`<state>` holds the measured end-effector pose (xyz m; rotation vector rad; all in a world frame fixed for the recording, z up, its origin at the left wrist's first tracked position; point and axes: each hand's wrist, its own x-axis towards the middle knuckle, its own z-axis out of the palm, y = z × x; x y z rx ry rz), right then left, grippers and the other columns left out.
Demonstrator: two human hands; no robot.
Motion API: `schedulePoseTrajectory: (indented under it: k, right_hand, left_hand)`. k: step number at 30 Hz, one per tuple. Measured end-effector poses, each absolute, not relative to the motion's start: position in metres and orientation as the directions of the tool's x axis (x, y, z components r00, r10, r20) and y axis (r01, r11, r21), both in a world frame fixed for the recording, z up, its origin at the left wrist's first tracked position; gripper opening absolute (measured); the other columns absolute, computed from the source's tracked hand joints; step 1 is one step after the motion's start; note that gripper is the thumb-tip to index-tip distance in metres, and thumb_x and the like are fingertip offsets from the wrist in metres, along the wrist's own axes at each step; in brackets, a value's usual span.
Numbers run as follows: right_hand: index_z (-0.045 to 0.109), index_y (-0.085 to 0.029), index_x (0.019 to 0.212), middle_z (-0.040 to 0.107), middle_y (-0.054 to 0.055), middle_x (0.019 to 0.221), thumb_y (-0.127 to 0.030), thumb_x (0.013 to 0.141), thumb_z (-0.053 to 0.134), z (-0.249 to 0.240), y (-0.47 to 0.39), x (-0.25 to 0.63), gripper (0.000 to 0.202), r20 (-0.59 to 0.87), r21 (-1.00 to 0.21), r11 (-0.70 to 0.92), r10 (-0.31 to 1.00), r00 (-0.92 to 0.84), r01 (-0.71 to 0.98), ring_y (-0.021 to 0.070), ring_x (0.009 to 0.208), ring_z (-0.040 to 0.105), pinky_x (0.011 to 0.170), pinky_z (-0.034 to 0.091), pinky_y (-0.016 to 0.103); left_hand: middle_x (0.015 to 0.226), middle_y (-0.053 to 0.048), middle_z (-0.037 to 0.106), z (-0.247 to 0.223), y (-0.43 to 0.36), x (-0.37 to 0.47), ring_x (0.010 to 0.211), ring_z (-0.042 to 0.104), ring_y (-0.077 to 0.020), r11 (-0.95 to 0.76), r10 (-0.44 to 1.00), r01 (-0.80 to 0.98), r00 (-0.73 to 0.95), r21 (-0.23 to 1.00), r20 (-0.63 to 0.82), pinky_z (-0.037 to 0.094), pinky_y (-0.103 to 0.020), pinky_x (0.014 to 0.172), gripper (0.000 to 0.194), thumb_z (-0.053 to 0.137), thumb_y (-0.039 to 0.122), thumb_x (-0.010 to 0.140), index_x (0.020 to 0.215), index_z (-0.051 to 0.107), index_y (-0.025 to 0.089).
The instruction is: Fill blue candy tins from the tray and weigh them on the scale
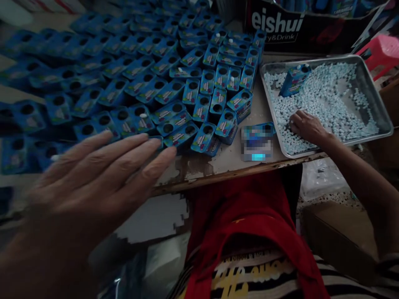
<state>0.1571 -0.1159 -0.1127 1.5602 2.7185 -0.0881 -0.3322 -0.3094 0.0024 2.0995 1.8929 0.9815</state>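
Above the near left part of the table, my left hand [102,178] is open with its fingers stretched out flat. Beneath and beyond it stand many small blue plastic boxes [174,137], upright, with a dark round hole in the top of each. My right hand [307,124] reaches into a metal tray [282,143], its fingertips curled down among small round white and pale-blue pellets [339,112]. What lies between those fingertips is mostly hidden. One blue box [294,81] leans in the pellets at the tray's far left, with pale pellets on its top.
A pixelated patch [257,143] covers an item beside the tray near the table edge [212,178]. Behind the tray stands a black printed carton [280,29] with blue items in it. A pink stool [382,52] is at the right, and a cardboard box [339,236] lies below.
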Motion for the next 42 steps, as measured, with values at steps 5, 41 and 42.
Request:
schedulePoseTrajectory:
  k: [5, 41, 42]
  right_hand:
    - [0.075, -0.021, 0.098, 0.072, 0.006, 0.080, -0.033, 0.091, 0.077, -0.093, -0.117, 0.172, 0.014, -0.008, -0.493, 0.157, 0.983, -0.185, 0.856, 0.0251, 0.073, 0.064, 0.070, 0.047, 0.036]
    - [0.073, -0.020, 0.097, 0.082, 0.011, 0.096, -0.038, 0.120, 0.051, -0.075, -0.168, 0.088, 0.036, -0.455, -0.619, -0.400, 0.884, -0.107, -0.675, 0.0243, 0.097, 0.080, 0.098, 0.070, 0.036]
    - [0.074, -0.020, 0.096, 0.082, 0.012, 0.098, -0.037, 0.118, 0.054, -0.077, -0.168, 0.091, 0.034, -0.440, -0.645, -0.403, 0.891, -0.116, -0.650, 0.0251, 0.101, 0.081, 0.099, 0.070, 0.036]
  left_hand:
    - [0.140, 0.023, 0.075, -0.025, -0.306, -0.305, 0.127, 0.079, -0.0374, -0.496, 0.850, 0.785, 0.352, 0.372, 0.391, 0.062, -0.062, 0.125, 0.071, 0.071, 0.037, 0.099, 0.152, 0.051, 0.080]
    - [0.127, -0.009, 0.078, -0.110, -0.147, -0.108, 0.120, 0.071, -0.0300, -0.630, 0.731, 0.576, 0.215, 0.521, 0.647, 0.056, -0.044, 0.112, 0.037, 0.065, 0.015, 0.100, 0.134, 0.077, 0.025]
    - [0.124, -0.009, 0.078, -0.111, -0.148, -0.108, 0.119, 0.071, -0.0298, -0.602, 0.754, 0.559, 0.164, 0.570, 0.636, 0.057, -0.044, 0.112, 0.034, 0.069, 0.018, 0.099, 0.132, 0.076, 0.024]
